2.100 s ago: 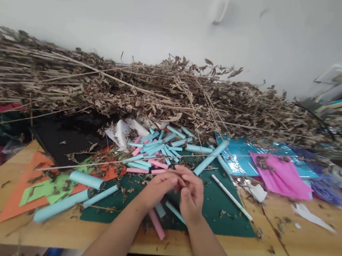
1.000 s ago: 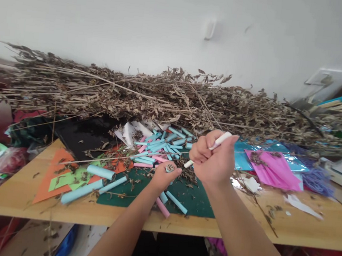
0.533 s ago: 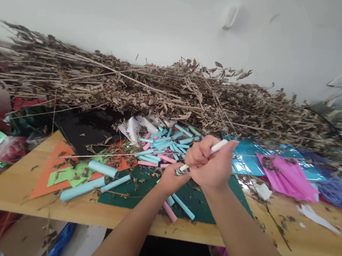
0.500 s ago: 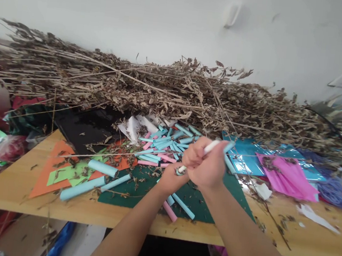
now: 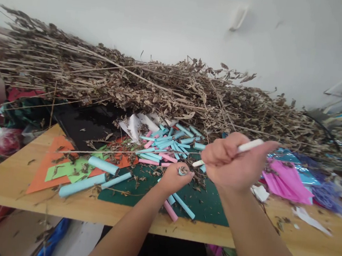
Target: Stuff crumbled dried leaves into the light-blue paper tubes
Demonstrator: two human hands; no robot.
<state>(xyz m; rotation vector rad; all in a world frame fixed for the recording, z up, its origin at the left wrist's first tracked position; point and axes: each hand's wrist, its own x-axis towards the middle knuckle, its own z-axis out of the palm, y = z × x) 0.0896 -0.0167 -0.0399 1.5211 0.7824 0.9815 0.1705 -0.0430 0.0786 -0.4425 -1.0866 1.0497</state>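
My left hand (image 5: pixel 173 182) is wrapped round a short light-blue paper tube (image 5: pixel 182 170); its end shows at the top of the fist, with brown leaf bits inside. To its right, my right hand (image 5: pixel 232 165) is closed around a thin white stick (image 5: pixel 250 145), the thumb stretched out beside it. The stick slants, its lower tip pointing toward the tube but apart from it. Beneath both hands lies a dark green mat (image 5: pixel 139 194) strewn with leaf crumbs. Behind them is a heap of blue and pink paper tubes (image 5: pixel 164 144).
Dried leafy stalks (image 5: pixel 127 82) lie in a long pile against the wall. Larger blue tubes (image 5: pixel 82 185) rest on orange and green paper (image 5: pixel 54 173) at left. A black sheet (image 5: pixel 85 125) is behind these. Pink crepe paper (image 5: pixel 289 181) lies at right. The wooden table's front edge (image 5: pixel 67 211) runs nearby.
My right hand has moved right with the white stick, whose tip has come away from the tube. My left hand stays nearly in place, still round the tube.
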